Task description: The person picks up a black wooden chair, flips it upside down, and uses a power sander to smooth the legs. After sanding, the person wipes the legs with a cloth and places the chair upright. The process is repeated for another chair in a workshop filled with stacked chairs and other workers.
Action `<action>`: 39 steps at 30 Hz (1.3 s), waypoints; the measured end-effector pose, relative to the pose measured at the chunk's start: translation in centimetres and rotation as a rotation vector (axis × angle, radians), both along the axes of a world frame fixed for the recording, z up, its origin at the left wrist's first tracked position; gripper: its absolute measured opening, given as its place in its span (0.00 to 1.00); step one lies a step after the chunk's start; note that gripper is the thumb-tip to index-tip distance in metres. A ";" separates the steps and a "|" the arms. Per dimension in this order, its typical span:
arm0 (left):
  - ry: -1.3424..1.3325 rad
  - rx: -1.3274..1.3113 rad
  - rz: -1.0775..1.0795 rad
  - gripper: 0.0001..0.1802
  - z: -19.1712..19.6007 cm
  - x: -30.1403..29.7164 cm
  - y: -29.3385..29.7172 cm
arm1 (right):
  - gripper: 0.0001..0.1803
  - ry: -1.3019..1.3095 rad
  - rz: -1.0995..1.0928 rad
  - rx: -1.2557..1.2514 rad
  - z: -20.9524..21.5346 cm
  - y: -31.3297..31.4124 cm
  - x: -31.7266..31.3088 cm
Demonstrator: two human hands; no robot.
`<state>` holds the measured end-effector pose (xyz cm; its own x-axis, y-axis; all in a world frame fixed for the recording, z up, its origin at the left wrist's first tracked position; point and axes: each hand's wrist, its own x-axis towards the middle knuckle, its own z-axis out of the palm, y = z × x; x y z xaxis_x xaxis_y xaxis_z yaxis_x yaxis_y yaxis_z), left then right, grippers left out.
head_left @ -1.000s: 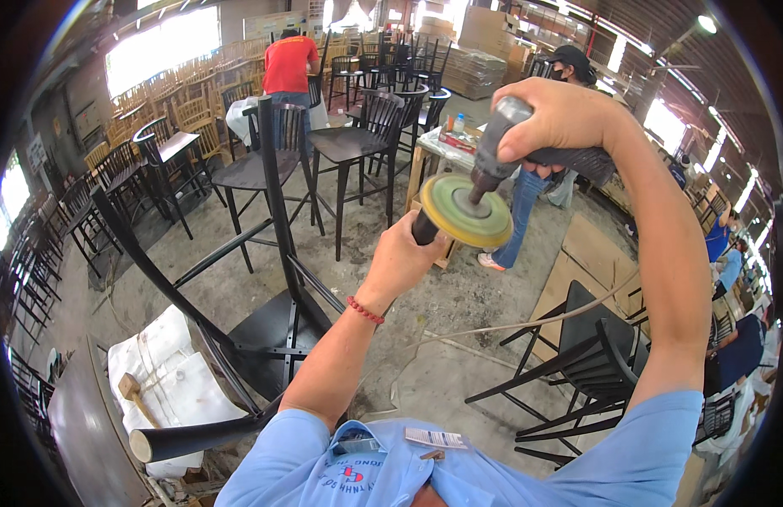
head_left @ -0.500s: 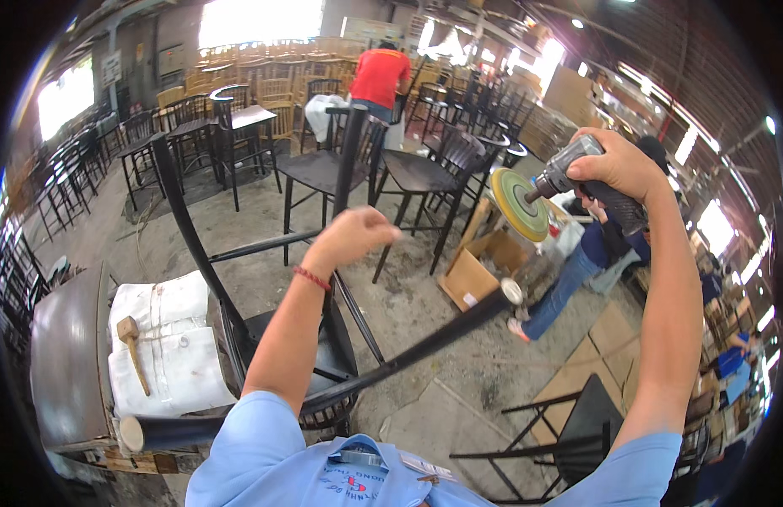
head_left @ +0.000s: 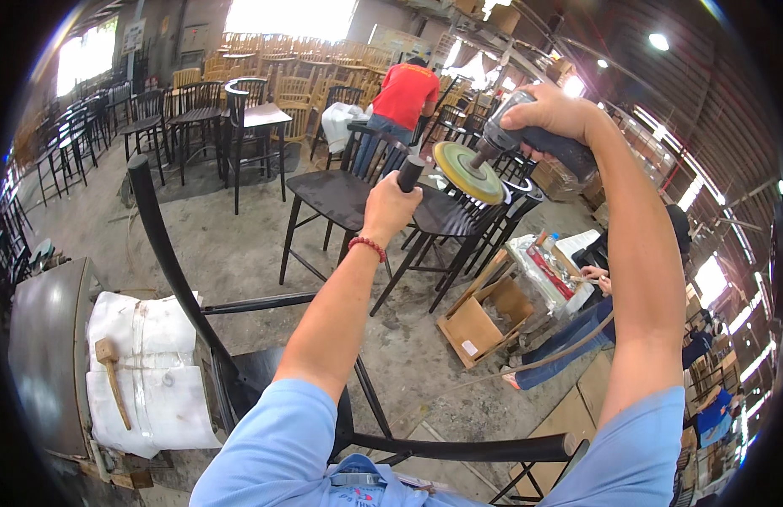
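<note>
A black wooden chair point(head_left: 168, 245) is tipped over in front of me, with its legs pointing up and toward me. My left hand point(head_left: 391, 207), with a red bead bracelet at the wrist, is wrapped around one leg just below its end. Up at the right, my right hand point(head_left: 550, 118) grips a disc sander point(head_left: 503, 127) by its dark body. Its round yellow-green sanding disc point(head_left: 469, 173) hangs a little to the right of the held leg's tip, apart from it. My left forearm hides part of the chair.
At left, a wooden mallet point(head_left: 113, 382) lies on a white padded cover point(head_left: 146, 329). Black chairs point(head_left: 341, 198) stand ahead, near a person in red point(head_left: 404, 93). A cardboard box point(head_left: 489, 321) and another person's jeans point(head_left: 560, 342) are at right, where a hose point(head_left: 577, 345) runs.
My left hand has gone from hovering with bent fingers to holding the chair leg. The sander has moved left, toward that leg. The chair has turned, its near leg now lower.
</note>
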<state>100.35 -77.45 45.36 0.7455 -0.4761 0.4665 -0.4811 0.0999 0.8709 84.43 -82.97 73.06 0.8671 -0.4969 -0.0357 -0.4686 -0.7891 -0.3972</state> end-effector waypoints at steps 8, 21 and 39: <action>0.019 -0.069 0.028 0.16 0.1 1.3 1.1 | 0.28 0.058 0.106 -0.039 -1.7 0.5 7.1; 0.035 0.019 0.047 0.16 0.2 1.1 1.2 | 0.25 0.056 0.043 0.020 -1.1 -2.2 6.0; 0.099 0.040 -0.006 0.16 0.5 0.5 1.4 | 0.26 0.091 0.044 0.012 -2.1 -2.0 7.4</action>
